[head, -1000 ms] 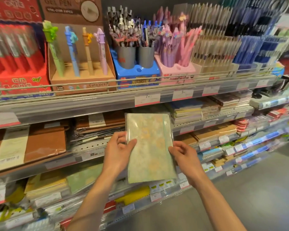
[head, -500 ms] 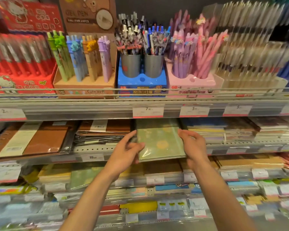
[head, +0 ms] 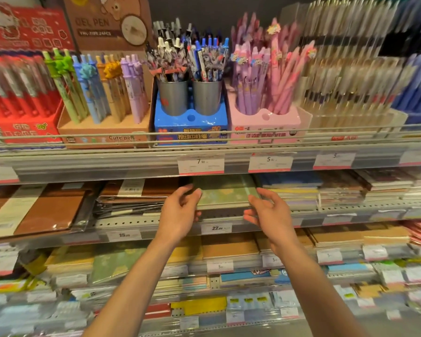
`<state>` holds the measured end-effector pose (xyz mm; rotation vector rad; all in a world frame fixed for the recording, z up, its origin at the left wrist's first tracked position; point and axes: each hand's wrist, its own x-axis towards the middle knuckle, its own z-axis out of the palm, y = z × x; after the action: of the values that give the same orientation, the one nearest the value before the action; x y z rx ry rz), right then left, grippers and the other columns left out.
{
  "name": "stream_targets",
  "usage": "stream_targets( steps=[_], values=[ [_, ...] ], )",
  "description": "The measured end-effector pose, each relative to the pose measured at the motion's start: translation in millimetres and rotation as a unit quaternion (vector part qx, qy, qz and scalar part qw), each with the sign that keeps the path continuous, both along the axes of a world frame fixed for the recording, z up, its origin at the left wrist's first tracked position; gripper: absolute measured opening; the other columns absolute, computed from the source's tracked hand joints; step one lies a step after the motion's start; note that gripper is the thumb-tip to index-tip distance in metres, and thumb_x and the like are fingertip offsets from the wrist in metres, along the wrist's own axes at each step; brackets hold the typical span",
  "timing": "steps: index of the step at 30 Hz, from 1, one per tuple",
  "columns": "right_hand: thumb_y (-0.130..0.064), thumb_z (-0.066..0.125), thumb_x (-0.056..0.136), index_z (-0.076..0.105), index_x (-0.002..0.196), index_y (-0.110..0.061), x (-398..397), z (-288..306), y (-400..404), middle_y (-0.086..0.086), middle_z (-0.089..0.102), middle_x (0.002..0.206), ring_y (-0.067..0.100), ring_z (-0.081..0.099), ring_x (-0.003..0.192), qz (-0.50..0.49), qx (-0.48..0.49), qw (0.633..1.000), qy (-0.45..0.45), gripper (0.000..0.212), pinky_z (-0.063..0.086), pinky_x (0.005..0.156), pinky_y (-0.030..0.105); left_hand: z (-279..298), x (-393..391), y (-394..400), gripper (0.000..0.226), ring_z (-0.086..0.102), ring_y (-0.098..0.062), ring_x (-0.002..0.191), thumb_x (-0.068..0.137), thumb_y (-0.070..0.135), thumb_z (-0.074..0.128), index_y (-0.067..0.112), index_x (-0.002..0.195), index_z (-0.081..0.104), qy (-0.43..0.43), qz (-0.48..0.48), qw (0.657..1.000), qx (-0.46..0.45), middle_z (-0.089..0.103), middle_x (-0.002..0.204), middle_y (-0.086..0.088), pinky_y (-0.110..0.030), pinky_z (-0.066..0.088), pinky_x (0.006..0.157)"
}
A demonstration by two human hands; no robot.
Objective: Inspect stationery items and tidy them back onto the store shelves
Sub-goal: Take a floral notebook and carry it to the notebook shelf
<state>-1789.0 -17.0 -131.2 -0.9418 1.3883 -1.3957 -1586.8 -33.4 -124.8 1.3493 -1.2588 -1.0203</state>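
Both hands spread, off green notebook (head: 225,193) | left hand (head: 180,212) | right hand (head: 269,215) | notebook now shelved

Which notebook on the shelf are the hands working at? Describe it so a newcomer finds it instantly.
Start at the blue pen stand holding two grey cups, then drop to the shelf below. The pale green notebook lies flat there between the left hand and right hand. Brown notebooks lie left; it alone is green with faint yellow flowers.
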Motion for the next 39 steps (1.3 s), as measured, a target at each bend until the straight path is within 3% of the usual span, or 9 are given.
stream_targets(
  steps=[4, 9, 11, 14, 19, 22, 28, 35, 39],
  values=[
    [-0.039, 0.059, 0.098, 0.049, 0.137, -0.024, 0, -10, 1, 0.001, 0.07, 0.107, 0.011, 0.071, 0.086, -0.044, -0.033, 0.987, 0.152, 0.043, 0.06, 0.083, 0.034, -8, 11, 11, 0.051, 0.067, -0.001, 0.082, 0.092, 0.057, 0.054, 0.035, 0.138, 0.051, -0.14, -0.028, 0.988, -0.052, 0.069, 0.11, 0.012, -0.029, 0.059, 0.078],
    [-0.046, 0.058, 0.096, 0.051, 0.138, -0.029, -6, -17, 17, -0.013, 0.048, 0.131, -0.003, 0.061, 0.087, -0.045, -0.14, 0.928, 0.344, 0.046, 0.05, 0.074, 0.014, -23, 9, 24, 0.054, 0.059, -0.001, 0.077, 0.089, 0.053, 0.06, 0.031, 0.138, 0.052, -0.262, -0.002, 0.951, -0.167, 0.047, 0.124, 0.013, -0.014, 0.05, 0.07],
    [-0.048, 0.057, 0.096, 0.048, 0.143, -0.03, -6, -18, 14, -0.012, 0.04, 0.145, -0.002, 0.062, 0.086, -0.006, -0.146, 0.912, 0.384, 0.051, 0.052, 0.08, 0.017, -20, 8, 15, 0.054, 0.061, -0.002, 0.077, 0.091, 0.054, 0.057, 0.032, 0.14, 0.05, -0.297, 0.012, 0.938, -0.179, 0.043, 0.135, 0.011, -0.023, 0.054, 0.075],
    [-0.047, 0.052, 0.099, 0.046, 0.146, -0.03, -6, -15, 3, -0.004, 0.033, 0.157, -0.008, 0.057, 0.082, 0.014, -0.117, 0.892, 0.437, 0.051, 0.044, 0.092, 0.021, -15, 7, 2, 0.054, 0.063, -0.016, 0.111, 0.096, 0.056, 0.047, 0.029, 0.142, 0.047, -0.376, -0.004, 0.908, -0.187, 0.047, 0.145, 0.006, -0.039, 0.054, 0.09],
    [-0.048, 0.047, 0.1, 0.052, 0.138, -0.025, -4, -10, -18, -0.002, 0.054, 0.128, 0.001, 0.061, 0.086, 0.026, -0.124, 0.867, 0.482, 0.045, 0.051, 0.085, 0.032, -5, 8, -10, 0.054, 0.062, -0.028, 0.118, 0.099, 0.054, 0.039, 0.023, 0.142, 0.048, -0.462, 0.002, 0.869, -0.18, 0.056, 0.141, -0.005, -0.043, 0.053, 0.088],
    [-0.047, 0.044, 0.102, 0.054, 0.136, -0.023, -3, -9, -28, 0.002, 0.057, 0.124, 0.019, 0.061, 0.107, 0.026, -0.097, 0.856, 0.508, 0.043, 0.049, 0.085, 0.033, -3, 7, -14, 0.056, 0.067, -0.028, 0.105, 0.098, 0.057, 0.038, 0.024, 0.143, 0.046, -0.484, -0.015, 0.861, -0.157, 0.069, 0.12, -0.003, -0.04, 0.054, 0.078],
    [-0.046, 0.042, 0.103, 0.058, 0.127, -0.019, 0, -18, -36, 0.005, 0.061, 0.113, 0.023, 0.062, 0.1, 0.018, -0.076, 0.852, 0.518, 0.04, 0.048, 0.078, 0.034, -6, 1, -17, 0.043, 0.069, -0.032, 0.094, 0.1, 0.05, 0.042, 0.021, 0.128, 0.057, -0.492, 0.021, 0.86, -0.133, 0.073, 0.1, -0.007, -0.037, 0.05, 0.071],
    [-0.046, 0.041, 0.103, 0.057, 0.128, -0.019, 2, -19, -37, 0.006, 0.061, 0.116, 0.024, 0.062, 0.103, 0.007, -0.087, 0.855, 0.511, 0.04, 0.049, 0.081, 0.035, -9, -3, -21, 0.04, 0.068, -0.028, 0.094, 0.099, 0.049, 0.045, 0.018, 0.118, 0.061, -0.467, 0.035, 0.875, -0.118, 0.072, 0.101, -0.006, -0.038, 0.052, 0.073],
    [-0.045, 0.042, 0.103, 0.051, 0.136, -0.021, 3, -17, -32, 0.005, 0.054, 0.129, 0.022, 0.061, 0.11, 0.015, -0.103, 0.867, 0.487, 0.042, 0.047, 0.086, 0.031, -15, -5, -17, 0.046, 0.063, -0.025, 0.111, 0.099, 0.048, 0.047, 0.018, 0.134, 0.052, -0.403, 0.01, 0.909, -0.107, 0.064, 0.124, -0.004, -0.039, 0.053, 0.089]
  ],
)
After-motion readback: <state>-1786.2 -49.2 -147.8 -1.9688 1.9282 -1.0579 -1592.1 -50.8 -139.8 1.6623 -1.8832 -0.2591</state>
